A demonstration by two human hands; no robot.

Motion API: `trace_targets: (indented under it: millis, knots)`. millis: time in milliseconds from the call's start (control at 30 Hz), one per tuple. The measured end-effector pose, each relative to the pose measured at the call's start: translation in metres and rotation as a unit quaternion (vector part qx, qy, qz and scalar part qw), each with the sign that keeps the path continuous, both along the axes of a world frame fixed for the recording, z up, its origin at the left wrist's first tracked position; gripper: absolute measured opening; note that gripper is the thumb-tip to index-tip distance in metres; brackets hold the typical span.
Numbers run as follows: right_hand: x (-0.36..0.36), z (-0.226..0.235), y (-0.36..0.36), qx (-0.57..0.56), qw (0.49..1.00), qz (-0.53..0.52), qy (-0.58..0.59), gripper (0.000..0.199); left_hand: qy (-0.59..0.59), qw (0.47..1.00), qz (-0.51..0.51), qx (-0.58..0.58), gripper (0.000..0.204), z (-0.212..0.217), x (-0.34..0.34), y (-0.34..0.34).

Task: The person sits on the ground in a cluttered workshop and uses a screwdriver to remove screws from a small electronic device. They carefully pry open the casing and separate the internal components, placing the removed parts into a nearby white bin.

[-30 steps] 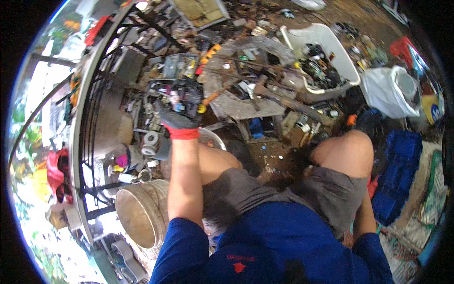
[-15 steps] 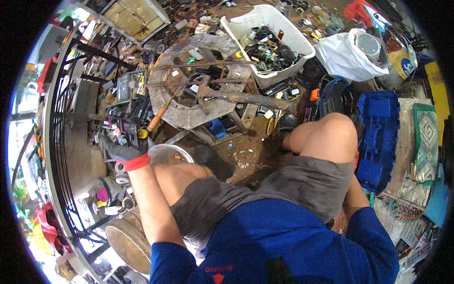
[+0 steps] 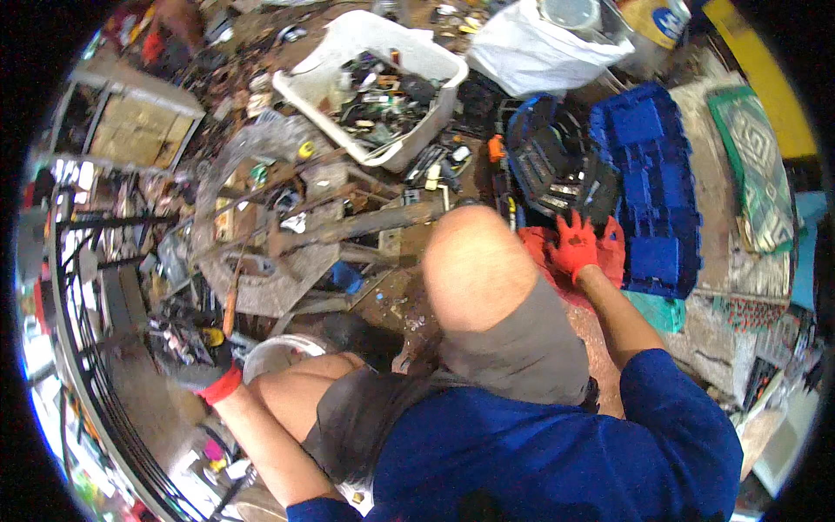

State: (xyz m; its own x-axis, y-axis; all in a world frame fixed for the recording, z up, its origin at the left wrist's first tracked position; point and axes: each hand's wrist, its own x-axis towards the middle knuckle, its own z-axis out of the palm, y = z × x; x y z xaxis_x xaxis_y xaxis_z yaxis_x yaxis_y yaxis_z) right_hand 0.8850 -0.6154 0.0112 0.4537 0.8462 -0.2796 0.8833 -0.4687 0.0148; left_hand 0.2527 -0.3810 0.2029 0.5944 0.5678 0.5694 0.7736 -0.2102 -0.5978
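My left hand (image 3: pixel 198 372), in a dark glove with a red cuff, rests in a heap of small tools (image 3: pixel 178 335) at the lower left, beside a yellow-handled piece (image 3: pixel 211 336). Blur hides whether it grips anything. My right hand (image 3: pixel 574 246), in an orange-red glove, lies with fingers spread on a red cloth (image 3: pixel 537 246). It is at the near edge of an open blue tool case (image 3: pixel 652 174) with dark parts in its tray (image 3: pixel 548 165). I am squatting, and my bare knee (image 3: pixel 474 261) is between the two hands.
A white tub (image 3: pixel 370 39) full of parts stands at the back, with a white bag (image 3: pixel 531 52) to its right. A round rusty metal piece (image 3: pixel 261 287) and scrap cover the ground. A white bucket (image 3: pixel 271 355), a metal rack (image 3: pixel 78 287) and a patterned mat (image 3: pixel 757 174) stand around.
The view has swung to the right. My right hand has come into sight beside the blue tool case. My left hand stays on the tool heap.
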Motion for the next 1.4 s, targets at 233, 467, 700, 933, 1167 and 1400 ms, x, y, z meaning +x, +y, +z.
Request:
trace_targets:
  millis: [233,467,700,933,1167,1400]
  knots:
    - [0.018,-0.007,-0.006,0.044,0.997,-0.03,0.054,0.059,0.066,0.996,0.018,-0.053,0.048,-0.008,0.022,0.021]
    - [0.041,-0.019,-0.022,0.1,0.981,-0.049,0.156,0.062,-0.378,0.861,-0.114,-0.321,0.043,-0.042,0.015,0.037]
    - [0.043,-0.015,-0.019,0.126,0.973,-0.075,0.177,0.061,0.1,0.993,-0.001,-0.056,0.041,-0.027,0.035,0.027]
    - [0.059,-0.021,-0.016,0.347,0.91,-0.196,0.114,0.053,0.079,0.993,-0.058,-0.068,0.041,-0.021,0.051,0.021]
    - [0.017,0.058,-0.049,0.014,0.999,-0.032,0.001,0.067,0.071,0.995,-0.063,-0.034,0.041,-0.018,0.051,0.018]
    - [-0.008,-0.002,-0.122,-0.034,0.998,0.001,0.055,0.075,0.0,0.993,-0.107,-0.041,0.041,-0.015,0.074,0.019]
